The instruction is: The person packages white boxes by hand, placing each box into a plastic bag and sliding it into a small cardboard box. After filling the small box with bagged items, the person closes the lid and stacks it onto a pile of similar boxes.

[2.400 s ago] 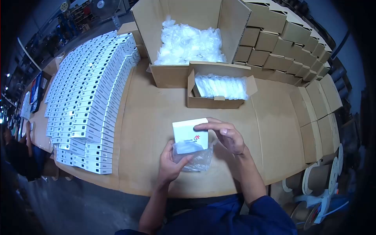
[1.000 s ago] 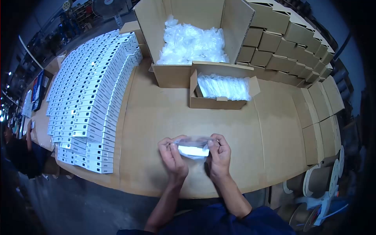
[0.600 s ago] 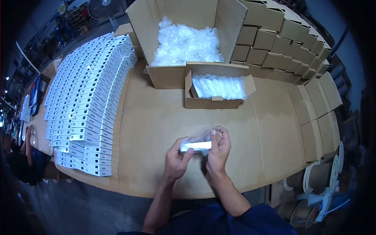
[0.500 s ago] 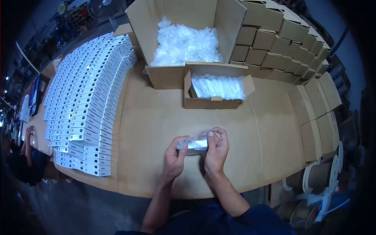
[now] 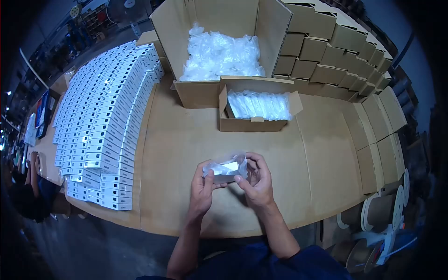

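Observation:
A small item in clear plastic wrap is held above the cardboard-covered table. My left hand grips its left end, the thumb on the near side. At its right end my right hand holds it, thumb in front and fingers curled behind. Beyond my hands stands an open small carton with a row of plastic-wrapped items in it. Behind that, a large open box contains a heap of clear plastic packets.
Stacked white boxes cover the table's left side. Brown cartons are piled at the back right, and more cartons line the right edge. Reels stand below at right. Another person is at the far left.
The wrapped item has tilted and shows more of its face. My right thumb has moved down to its lower right edge, and my left hand has shifted slightly left.

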Demonstrator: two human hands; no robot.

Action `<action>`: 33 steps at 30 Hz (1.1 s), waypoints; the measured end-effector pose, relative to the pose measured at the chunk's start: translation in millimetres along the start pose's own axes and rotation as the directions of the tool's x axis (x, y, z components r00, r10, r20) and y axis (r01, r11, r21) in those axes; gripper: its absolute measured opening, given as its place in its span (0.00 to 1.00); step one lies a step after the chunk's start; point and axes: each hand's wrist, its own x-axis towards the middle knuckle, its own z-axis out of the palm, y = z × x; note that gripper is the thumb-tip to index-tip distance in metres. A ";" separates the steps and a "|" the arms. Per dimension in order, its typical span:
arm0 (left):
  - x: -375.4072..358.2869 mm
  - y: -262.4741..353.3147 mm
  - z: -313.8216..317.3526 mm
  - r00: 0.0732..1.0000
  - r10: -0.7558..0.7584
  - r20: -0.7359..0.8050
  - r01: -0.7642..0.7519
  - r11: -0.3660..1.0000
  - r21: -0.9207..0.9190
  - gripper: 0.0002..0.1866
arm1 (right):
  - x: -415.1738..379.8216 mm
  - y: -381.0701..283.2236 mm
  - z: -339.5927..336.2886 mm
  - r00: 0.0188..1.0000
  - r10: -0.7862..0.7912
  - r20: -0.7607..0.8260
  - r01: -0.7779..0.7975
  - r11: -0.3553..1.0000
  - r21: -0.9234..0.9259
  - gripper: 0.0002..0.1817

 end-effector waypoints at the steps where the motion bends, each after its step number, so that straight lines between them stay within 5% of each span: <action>1: -0.3 1.7 0.6 1.000 -0.005 -0.003 0.005 1.000 -0.014 0.17 | -1.8 2.4 -6.2 0.998 0.042 0.051 -0.037 0.995 -0.095 0.22; 5: -1.0 0.9 4.4 0.999 -0.044 -0.015 0.042 0.996 -0.079 0.14 | -9.5 14.0 -12.8 0.992 0.076 -0.097 -0.069 0.995 0.071 0.20; 10: 2.2 10.3 12.8 0.996 -0.081 -0.049 0.077 0.994 -0.079 0.10 | -5.4 6.4 -5.2 0.994 -0.097 -0.049 0.095 0.994 -0.046 0.06; 13: 2.1 11.2 15.0 0.994 -0.081 -0.068 0.082 0.997 0.010 0.12 | 0.1 -5.1 3.5 0.979 -0.186 0.082 0.204 0.895 -0.398 0.09; 18: -0.5 19.9 23.2 0.986 -0.091 -0.136 0.105 0.989 0.102 0.11 | 0.0 4.3 2.6 0.980 -0.201 0.015 0.185 0.870 -0.458 0.07; 24: 3.2 10.1 13.3 0.989 -0.079 -0.125 0.095 0.987 0.132 0.09 | -1.4 4.5 2.4 0.992 -0.069 -0.107 0.035 0.955 -0.294 0.07; 27: 6.2 11.3 11.1 0.986 -0.127 -0.109 0.135 0.988 0.077 0.09 | 3.7 2.6 -4.3 0.977 -0.206 0.047 0.211 0.951 -0.226 0.10; 28: 7.2 12.9 10.8 0.983 -0.149 -0.104 0.155 0.986 0.057 0.08 | 8.2 -0.6 -18.1 0.954 -0.211 0.213 0.267 0.921 -0.283 0.15; 31: 9.0 19.0 9.2 0.977 -0.198 -0.076 0.203 0.977 0.060 0.08 | 16.8 -16.7 -31.7 0.881 -0.095 0.463 0.326 0.832 -0.448 0.18; 33: 10.0 20.0 5.4 0.970 -0.238 -0.038 0.240 0.969 0.063 0.08 | 20.3 -22.0 -31.4 0.893 -0.026 0.450 0.284 0.807 -0.517 0.19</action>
